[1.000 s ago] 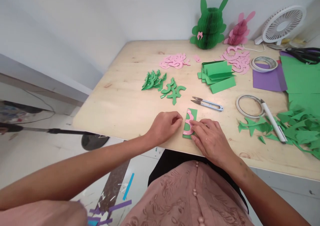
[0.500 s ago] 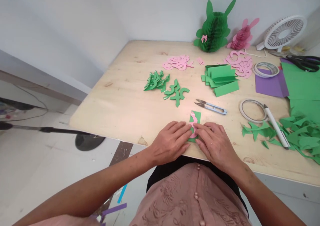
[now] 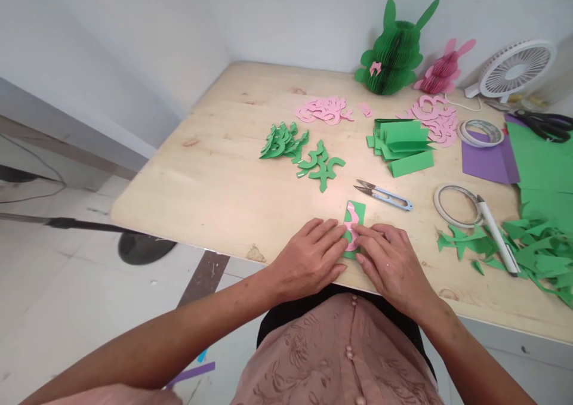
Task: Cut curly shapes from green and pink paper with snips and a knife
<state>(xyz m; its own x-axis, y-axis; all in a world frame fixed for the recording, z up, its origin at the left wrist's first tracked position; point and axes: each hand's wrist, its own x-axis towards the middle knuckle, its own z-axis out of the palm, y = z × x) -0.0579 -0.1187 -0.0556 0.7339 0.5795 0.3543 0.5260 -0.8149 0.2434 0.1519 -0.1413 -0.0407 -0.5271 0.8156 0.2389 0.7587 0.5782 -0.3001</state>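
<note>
A pink curved paper cutout [image 3: 353,215] lies on a small green paper rectangle [image 3: 361,210] near the table's front edge. My left hand [image 3: 308,257] rests flat from the left, fingers stretched out and their tips on the cutout and the green paper. From the right, my right hand [image 3: 394,260] touches the cutout's right side with its fingertips, the fingers loosely bent and apart. Both hands cover part of the green paper's sides. Just beyond lie blue-handled thread snips [image 3: 385,196], their blades pointing left.
Green cutouts [image 3: 283,141], pink cutouts [image 3: 324,110] and folded green strips [image 3: 405,141] lie farther back. Tape rolls [image 3: 457,206], a white pen [image 3: 498,237] and green scraps [image 3: 544,253] are at right. Behind stand a green honeycomb-paper rabbit [image 3: 396,56], a pink one [image 3: 441,74] and a fan [image 3: 517,68].
The view has shifted slightly, so the table's things appear a little farther right. Both hands keep nearly the same place on the cutout and the green paper.
</note>
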